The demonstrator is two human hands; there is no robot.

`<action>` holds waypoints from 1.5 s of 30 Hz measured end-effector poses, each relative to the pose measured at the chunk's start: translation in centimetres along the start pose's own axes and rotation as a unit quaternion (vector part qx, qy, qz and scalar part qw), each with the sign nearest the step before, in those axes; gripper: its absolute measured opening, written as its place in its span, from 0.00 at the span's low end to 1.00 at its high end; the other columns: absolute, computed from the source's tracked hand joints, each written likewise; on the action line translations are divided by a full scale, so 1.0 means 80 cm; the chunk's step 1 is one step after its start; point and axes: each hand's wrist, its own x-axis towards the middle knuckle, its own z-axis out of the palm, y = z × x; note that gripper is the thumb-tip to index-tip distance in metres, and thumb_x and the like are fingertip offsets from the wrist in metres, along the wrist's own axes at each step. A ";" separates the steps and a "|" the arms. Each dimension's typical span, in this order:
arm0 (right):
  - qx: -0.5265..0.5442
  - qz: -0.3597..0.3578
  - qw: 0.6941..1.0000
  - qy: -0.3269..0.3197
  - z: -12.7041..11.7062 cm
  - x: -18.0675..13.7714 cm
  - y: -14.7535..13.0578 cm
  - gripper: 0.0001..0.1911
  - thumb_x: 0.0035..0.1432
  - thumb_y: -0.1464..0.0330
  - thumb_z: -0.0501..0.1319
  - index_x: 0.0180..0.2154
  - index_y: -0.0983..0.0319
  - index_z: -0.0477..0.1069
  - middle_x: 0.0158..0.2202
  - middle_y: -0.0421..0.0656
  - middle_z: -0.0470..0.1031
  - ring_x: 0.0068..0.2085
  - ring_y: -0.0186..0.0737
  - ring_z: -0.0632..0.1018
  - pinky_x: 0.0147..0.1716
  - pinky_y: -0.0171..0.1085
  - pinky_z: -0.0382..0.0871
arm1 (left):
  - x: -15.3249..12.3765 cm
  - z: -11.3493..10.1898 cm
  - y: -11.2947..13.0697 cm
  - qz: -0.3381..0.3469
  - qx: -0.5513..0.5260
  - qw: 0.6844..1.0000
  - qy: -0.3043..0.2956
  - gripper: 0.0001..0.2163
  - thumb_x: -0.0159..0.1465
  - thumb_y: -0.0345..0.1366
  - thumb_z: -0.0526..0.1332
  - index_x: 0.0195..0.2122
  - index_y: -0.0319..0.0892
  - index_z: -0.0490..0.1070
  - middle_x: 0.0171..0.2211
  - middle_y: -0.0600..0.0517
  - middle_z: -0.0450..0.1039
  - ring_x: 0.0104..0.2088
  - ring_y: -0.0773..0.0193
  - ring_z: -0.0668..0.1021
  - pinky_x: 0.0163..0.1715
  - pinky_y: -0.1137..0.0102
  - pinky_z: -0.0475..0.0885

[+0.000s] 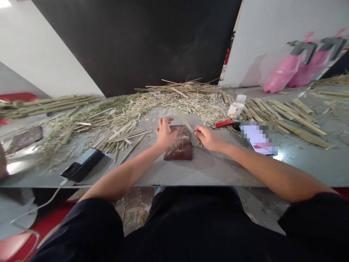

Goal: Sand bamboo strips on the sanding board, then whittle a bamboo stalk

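Note:
A dark red-brown board (180,148) lies on the grey table (207,171) in front of me. My left hand (165,133) rests on the board's left edge with its fingers stretched out. My right hand (208,137) is closed round the near end of a thin bamboo strip (185,122), which slants up and to the left over the board. I cannot tell whether the left fingertips touch the strip.
Split bamboo strips and shavings (174,96) cover the far table. Thicker bamboo pieces (289,114) lie at right, a clear bottle (236,106) and a red-handled tool (225,123) near my right hand. A black device (83,164) with a cable sits at left, pink bags (291,71) at far right.

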 end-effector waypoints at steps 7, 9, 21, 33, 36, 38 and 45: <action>-0.141 -0.010 0.987 -0.080 -0.025 0.004 0.024 0.08 0.69 0.67 0.55 0.34 0.57 0.66 0.26 0.40 0.73 0.28 0.41 0.74 0.28 0.40 0.65 | 0.016 -0.034 -0.015 0.243 0.122 0.959 -0.080 0.17 0.61 0.31 0.60 0.51 0.46 0.71 0.46 0.48 0.79 0.53 0.50 0.77 0.64 0.50 0.54; -0.154 -0.018 0.986 -0.057 -0.023 0.006 0.031 0.07 0.70 0.66 0.54 0.37 0.57 0.66 0.30 0.42 0.76 0.31 0.43 0.75 0.31 0.41 0.66 | 0.019 -0.034 -0.016 0.243 0.160 0.953 -0.082 0.09 0.62 0.32 0.59 0.43 0.45 0.73 0.36 0.49 0.78 0.46 0.51 0.78 0.63 0.49 0.55; -0.178 -0.045 0.981 -0.069 -0.005 0.008 0.034 0.15 0.72 0.66 0.53 0.58 0.55 0.66 0.34 0.42 0.79 0.32 0.45 0.77 0.34 0.40 0.65 | 0.032 -0.039 -0.035 0.282 0.186 0.916 -0.217 0.23 0.63 0.45 0.64 0.57 0.42 0.68 0.50 0.41 0.75 0.55 0.42 0.75 0.64 0.47 0.54; -0.208 -0.070 0.967 -0.133 0.001 -0.005 0.017 0.18 0.71 0.68 0.53 0.50 0.49 0.81 0.50 0.41 0.84 0.49 0.48 0.82 0.46 0.42 0.70 | 0.021 -0.008 -0.038 0.234 0.152 0.888 -0.366 0.45 0.58 0.67 0.65 0.73 0.56 0.55 0.72 0.43 0.55 0.72 0.36 0.56 0.67 0.40 0.51; -0.218 -0.068 0.965 -0.129 0.003 0.000 0.017 0.18 0.70 0.68 0.54 0.49 0.52 0.82 0.49 0.42 0.85 0.47 0.47 0.82 0.44 0.41 0.70 | 0.022 -0.009 -0.034 0.219 0.155 0.886 -0.377 0.45 0.58 0.65 0.66 0.73 0.57 0.54 0.72 0.44 0.54 0.72 0.37 0.55 0.68 0.41 0.51; -0.225 -0.056 0.966 -0.117 0.002 0.003 0.019 0.17 0.69 0.69 0.55 0.48 0.53 0.82 0.46 0.43 0.85 0.45 0.47 0.82 0.42 0.41 0.69 | 0.024 -0.009 -0.033 0.209 0.156 0.886 -0.382 0.46 0.57 0.65 0.66 0.73 0.59 0.53 0.73 0.45 0.54 0.72 0.36 0.54 0.68 0.40 0.50; -0.285 -0.071 0.948 -0.126 0.006 0.002 0.015 0.20 0.64 0.72 0.58 0.51 0.50 0.82 0.44 0.43 0.85 0.43 0.48 0.81 0.39 0.40 0.66 | 0.024 -0.011 -0.030 0.201 0.165 0.882 -0.392 0.46 0.57 0.65 0.66 0.73 0.58 0.52 0.73 0.45 0.53 0.73 0.35 0.54 0.68 0.39 0.51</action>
